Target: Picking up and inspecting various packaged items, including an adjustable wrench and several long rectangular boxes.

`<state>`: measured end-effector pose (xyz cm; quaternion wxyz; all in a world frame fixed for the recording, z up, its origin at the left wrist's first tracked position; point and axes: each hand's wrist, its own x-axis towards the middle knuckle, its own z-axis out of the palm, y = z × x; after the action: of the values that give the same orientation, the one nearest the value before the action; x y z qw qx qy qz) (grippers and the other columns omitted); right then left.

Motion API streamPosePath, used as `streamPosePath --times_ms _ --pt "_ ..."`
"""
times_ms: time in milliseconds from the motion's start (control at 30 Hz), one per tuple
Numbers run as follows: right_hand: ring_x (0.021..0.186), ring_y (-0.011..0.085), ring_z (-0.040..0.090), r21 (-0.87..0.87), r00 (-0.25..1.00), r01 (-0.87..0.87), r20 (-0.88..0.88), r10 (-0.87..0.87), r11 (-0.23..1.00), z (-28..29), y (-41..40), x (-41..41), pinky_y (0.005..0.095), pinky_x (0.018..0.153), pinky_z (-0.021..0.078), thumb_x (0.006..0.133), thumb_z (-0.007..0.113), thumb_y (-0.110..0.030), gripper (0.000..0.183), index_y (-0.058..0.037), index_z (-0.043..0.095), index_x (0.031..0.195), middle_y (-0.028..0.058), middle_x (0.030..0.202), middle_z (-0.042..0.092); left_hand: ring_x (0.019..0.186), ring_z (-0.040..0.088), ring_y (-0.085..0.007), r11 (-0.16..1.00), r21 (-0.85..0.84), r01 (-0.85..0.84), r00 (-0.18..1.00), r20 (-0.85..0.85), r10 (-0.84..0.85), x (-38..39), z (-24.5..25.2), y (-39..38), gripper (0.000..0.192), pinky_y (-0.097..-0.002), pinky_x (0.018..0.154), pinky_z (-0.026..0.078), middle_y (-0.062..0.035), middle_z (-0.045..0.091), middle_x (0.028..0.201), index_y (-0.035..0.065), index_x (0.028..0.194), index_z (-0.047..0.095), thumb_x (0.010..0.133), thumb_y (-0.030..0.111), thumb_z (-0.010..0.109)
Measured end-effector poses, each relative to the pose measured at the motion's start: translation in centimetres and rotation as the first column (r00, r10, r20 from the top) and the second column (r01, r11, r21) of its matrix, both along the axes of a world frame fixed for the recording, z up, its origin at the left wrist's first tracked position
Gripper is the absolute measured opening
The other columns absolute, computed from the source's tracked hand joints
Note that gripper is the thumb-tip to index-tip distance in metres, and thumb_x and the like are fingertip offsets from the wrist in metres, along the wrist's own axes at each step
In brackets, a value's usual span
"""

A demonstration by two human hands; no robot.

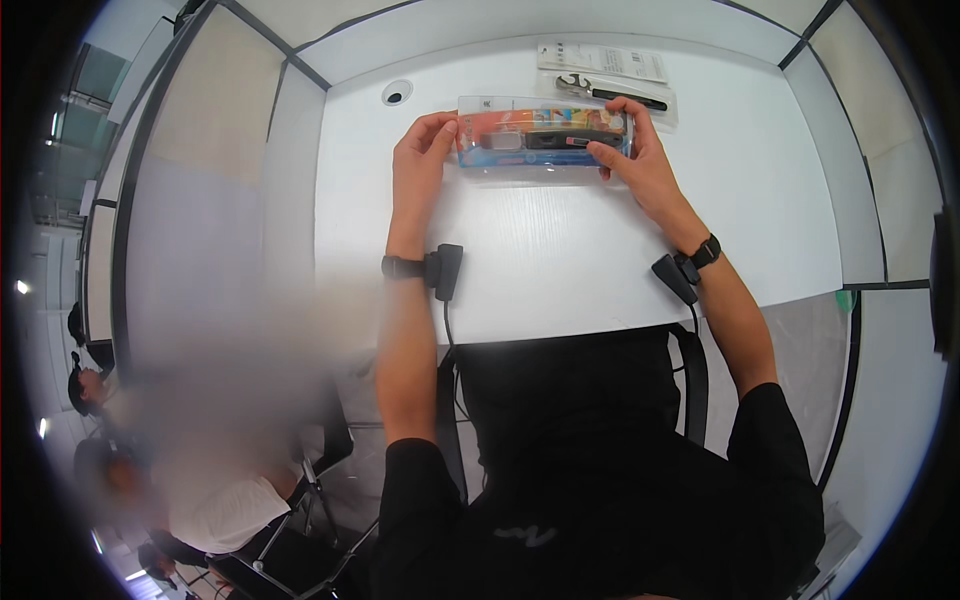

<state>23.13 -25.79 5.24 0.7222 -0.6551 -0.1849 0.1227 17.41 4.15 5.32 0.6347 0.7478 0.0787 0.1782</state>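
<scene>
A blister pack with an orange and blue printed card is held level over the white table. Inside its clear plastic lies a tool with a black handle and a pale grey end; its exact kind cannot be told. My left hand pinches the left end between thumb and fingers. At the right end, my right hand grips the pack, its thumb across the front and a finger at the upper corner. Just beyond my right hand, a metal opener with a black handle lies in clear packaging.
A white packet bearing writing lies behind the opener. A cable hole sits at the white table's back left. Partition panels enclose the far and side edges. Corded black devices are strapped to both wrists. People sit at the left.
</scene>
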Motion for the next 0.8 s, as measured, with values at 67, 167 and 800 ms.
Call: streamPosePath --times_ms 67,167,800 --pt "0.082 0.0109 0.06 -0.025 1.0 0.016 0.001 -0.016 1.0 0.3 0.2 -0.3 0.027 0.067 0.0536 0.092 0.079 -0.009 0.059 -0.0114 0.043 0.138 0.0063 0.124 0.053 0.082 0.061 -0.0086 1.0 -0.021 -0.003 1.0 0.011 0.003 0.2 -0.7 0.3 0.019 -0.0236 0.074 0.048 -0.0018 0.071 0.093 -0.0005 0.109 0.07 0.102 0.016 0.063" --pt "0.086 0.0106 0.06 -0.021 1.0 0.002 -0.006 -0.002 1.0 0.5 0.5 -0.4 0.0272 0.067 0.054 0.092 0.079 -0.009 0.058 -0.0115 0.043 0.137 0.0062 0.124 0.054 0.079 0.06 -0.0084 0.998 -0.068 -0.016 1.0 0.023 0.018 0.5 -1.1 -0.3 0.018 -0.0236 0.071 0.048 -0.0023 0.07 0.091 -0.0017 0.105 0.067 0.102 0.015 0.063" --pt "0.081 0.0093 0.061 -0.033 0.995 0.094 -0.023 -0.095 0.995 -0.2 0.3 -0.1 0.0251 0.066 0.0504 0.093 0.078 -0.012 0.054 -0.0098 0.045 0.135 0.0092 0.123 0.063 0.08 0.055 -0.0077 0.982 -0.064 -0.178 0.984 -0.029 0.176 0.7 -1.6 1.8 0.023 -0.0236 0.072 0.046 -0.0018 0.063 0.091 -0.0028 0.109 0.061 0.103 0.019 0.061"
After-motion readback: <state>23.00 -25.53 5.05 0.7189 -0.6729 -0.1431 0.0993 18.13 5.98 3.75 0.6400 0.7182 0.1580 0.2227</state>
